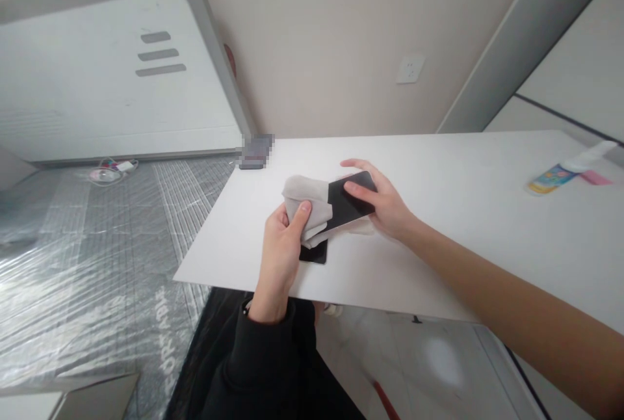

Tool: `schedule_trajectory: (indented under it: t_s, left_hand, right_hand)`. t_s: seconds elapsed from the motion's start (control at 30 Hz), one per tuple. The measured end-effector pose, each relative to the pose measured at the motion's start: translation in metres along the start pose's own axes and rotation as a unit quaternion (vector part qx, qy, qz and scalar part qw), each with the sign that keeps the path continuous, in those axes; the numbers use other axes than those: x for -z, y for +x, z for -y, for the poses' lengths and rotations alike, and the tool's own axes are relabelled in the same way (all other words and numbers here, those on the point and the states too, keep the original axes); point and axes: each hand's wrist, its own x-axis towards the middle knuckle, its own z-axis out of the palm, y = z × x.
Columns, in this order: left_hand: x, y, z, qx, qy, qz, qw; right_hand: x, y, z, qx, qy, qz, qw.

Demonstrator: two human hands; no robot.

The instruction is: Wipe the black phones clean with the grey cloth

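Near the front edge of the white worktop [439,257], the left hand [279,261] is closed around a crumpled grey cloth [305,202], its thumb pressing into the folds. The right hand [383,202] clamps a flat, glossy black rectangular slab [351,197], fingers curled over the far side. Cloth and slab touch. A black piece [314,253] shows beneath the cloth, but whether it is separate or part of the slab is hard to make out. The smooth slab could slip from the fingers under the cloth's pressure, then strike the worktop or fall past its nearby edge to the pale floor [414,368]. At the far edge, a small dark object [256,151] is blurred beyond recognition. Toward the right, a blue-and-yellow tube with a white cap [553,179] lies near a pink strip [595,177].
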Motion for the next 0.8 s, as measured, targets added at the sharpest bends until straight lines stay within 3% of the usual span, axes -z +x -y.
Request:
schedule_trajectory:
  t_s: [0.1, 0.3, 0.5, 0.67, 0.8]
  left_hand:
    - [0.005, 0.0, -0.004, 0.015, 0.003, 0.025, 1.0]
    - [0.01, 0.001, 0.0, 0.078, 0.06, 0.068, 0.993]
    - [0.008, 0.003, 0.006, 0.018, 0.026, 0.02, 0.999]
    - [0.006, 0.001, 0.006, 0.054, 0.055, 0.072, 0.994]
    - [0.004, 0.001, 0.007, 0.035, 0.038, 0.049, 0.997]
  right_hand:
    - [0.003, 0.002, -0.003, -0.009, -0.06, 0.026, 0.998]
    - [0.008, 0.011, -0.008, -0.002, 0.025, -0.104, 0.994]
    - [0.005, 0.004, -0.013, -0.003, -0.039, -0.013, 0.999]
    - [0.006, 0.006, -0.011, 0.024, -0.008, -0.092, 0.995]
    - [0.003, 0.005, -0.007, -0.033, 0.02, -0.031, 0.999]
